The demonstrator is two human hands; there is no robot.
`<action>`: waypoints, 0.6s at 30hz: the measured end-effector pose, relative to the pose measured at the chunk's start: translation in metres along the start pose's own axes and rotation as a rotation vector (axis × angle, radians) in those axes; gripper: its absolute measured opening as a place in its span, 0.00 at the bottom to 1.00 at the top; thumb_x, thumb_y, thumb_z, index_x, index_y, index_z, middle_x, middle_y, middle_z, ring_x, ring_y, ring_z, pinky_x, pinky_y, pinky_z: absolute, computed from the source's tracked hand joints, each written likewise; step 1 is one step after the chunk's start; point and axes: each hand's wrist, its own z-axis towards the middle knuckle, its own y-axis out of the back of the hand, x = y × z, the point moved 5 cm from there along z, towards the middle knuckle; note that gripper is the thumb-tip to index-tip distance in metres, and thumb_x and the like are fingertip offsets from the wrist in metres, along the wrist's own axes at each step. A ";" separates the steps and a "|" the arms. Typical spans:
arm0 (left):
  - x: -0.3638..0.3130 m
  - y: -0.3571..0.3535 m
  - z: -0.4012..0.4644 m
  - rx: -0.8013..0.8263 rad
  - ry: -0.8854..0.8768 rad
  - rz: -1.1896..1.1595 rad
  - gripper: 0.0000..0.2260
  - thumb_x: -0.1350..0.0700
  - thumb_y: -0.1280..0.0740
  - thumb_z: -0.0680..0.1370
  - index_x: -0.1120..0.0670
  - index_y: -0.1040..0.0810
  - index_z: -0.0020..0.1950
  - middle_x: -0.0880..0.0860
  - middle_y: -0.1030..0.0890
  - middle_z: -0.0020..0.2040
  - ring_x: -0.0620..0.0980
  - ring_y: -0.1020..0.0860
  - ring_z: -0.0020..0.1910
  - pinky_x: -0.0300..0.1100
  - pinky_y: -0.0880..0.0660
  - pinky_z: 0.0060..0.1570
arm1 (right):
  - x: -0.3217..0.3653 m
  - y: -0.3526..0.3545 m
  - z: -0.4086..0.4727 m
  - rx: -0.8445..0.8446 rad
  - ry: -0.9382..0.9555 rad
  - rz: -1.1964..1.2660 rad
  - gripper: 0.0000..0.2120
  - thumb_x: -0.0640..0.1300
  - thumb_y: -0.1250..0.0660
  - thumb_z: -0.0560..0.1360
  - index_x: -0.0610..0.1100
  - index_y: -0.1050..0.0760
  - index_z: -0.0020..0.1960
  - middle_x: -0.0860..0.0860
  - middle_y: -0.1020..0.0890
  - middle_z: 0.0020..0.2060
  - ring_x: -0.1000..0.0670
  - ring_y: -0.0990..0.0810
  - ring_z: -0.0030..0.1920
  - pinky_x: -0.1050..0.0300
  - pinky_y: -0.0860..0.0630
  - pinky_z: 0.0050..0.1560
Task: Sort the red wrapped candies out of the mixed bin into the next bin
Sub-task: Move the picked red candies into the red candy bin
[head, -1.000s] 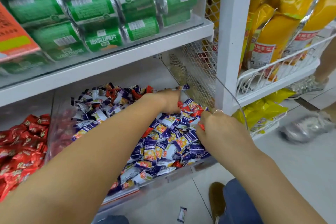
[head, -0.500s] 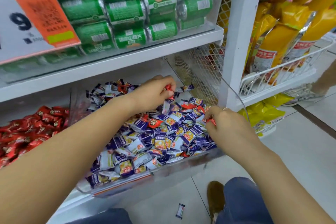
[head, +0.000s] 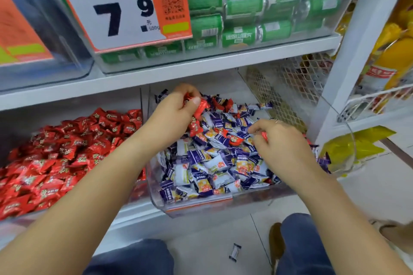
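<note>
Two hands: we see both over the mixed bin [head: 223, 204], a clear tub on the lower shelf [head: 138, 214].
Left hand [head: 172, 116]: it hovers above the far left part of the bin, fingers curled round a small bunch of red wrapped candies [head: 197, 110].
Left grip: it is pinching; the thumb presses one red wrapper against the fingers, more red wrappers hang below the palm, and another shows at the fingertips.
Right hand [head: 281, 143]: it lies low on the heap at the bin's right side, fingers curled inward.
Right grip: a sliver of red wrapper [head: 264, 135] shows between thumb and fingers, so we read it as pinching a candy; most of that candy is hidden.
Loose red candy [head: 233, 139]: it lies on top of the heap between the two hands, just beside the right fingertips.
Far red candies [head: 220, 102]: a few sit at the bin's back edge, just beyond the left hand.
Look of the reds: glossy red twist-end wrappers with a pale printed mark.
Other sweets [head: 212, 163]: purple-and-white wrappers with yellow patches fill most of the bin.
Next bin [head: 55, 158]: to the left, it is heaped with the same red candies.
Floor [head: 234, 251]: one dropped sweet lies between our knees.
</note>
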 end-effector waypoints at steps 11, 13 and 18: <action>0.006 0.016 -0.018 -0.031 -0.002 -0.061 0.08 0.55 0.43 0.82 0.43 0.32 0.46 0.51 0.25 0.41 0.47 0.25 0.36 0.50 0.23 0.44 | 0.023 -0.001 -0.003 -0.008 0.055 0.014 0.12 0.43 0.41 0.78 0.51 0.22 0.56 0.49 0.19 0.47 0.48 0.25 0.44 0.55 0.30 0.42; 0.007 0.024 -0.031 -0.043 -0.057 0.018 0.05 0.53 0.43 0.82 0.44 0.31 0.49 0.49 0.25 0.38 0.45 0.28 0.34 0.46 0.25 0.40 | 0.032 0.000 -0.004 -0.036 0.109 0.021 0.11 0.47 0.41 0.79 0.52 0.22 0.57 0.51 0.20 0.48 0.50 0.24 0.45 0.56 0.30 0.42; 0.010 0.044 -0.061 -0.139 -0.069 0.074 0.04 0.50 0.43 0.81 0.47 0.30 0.49 0.46 0.26 0.36 0.40 0.32 0.30 0.36 0.35 0.32 | 0.035 -0.005 0.004 -0.012 0.091 -0.008 0.13 0.56 0.41 0.78 0.54 0.23 0.58 0.54 0.21 0.44 0.49 0.22 0.42 0.55 0.28 0.41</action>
